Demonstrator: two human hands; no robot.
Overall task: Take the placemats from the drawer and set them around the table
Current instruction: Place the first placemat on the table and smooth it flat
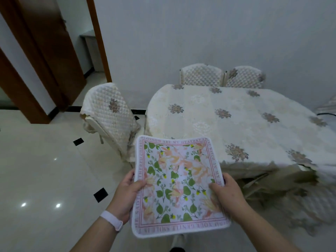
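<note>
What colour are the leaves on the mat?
Green, on the placemat, seen in the head view.

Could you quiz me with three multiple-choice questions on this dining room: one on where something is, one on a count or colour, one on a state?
1. Where is the floral placemat?
A. Lying on the table
B. Held in front of the person, short of the table
C. Draped on a chair

2. How many chair backs stand side by side at the far edge of the table, by the wall?
A. Two
B. None
C. Five

3. How is the placemat held?
A. By one hand only
B. Rolled under an arm
C. By both hands, one at each side edge

Answers:
1 B: it sits between the hands, off the tablecloth.
2 A: one chair back and a second chair back stand there.
3 C: the left hand and right hand grip opposite edges.
</note>
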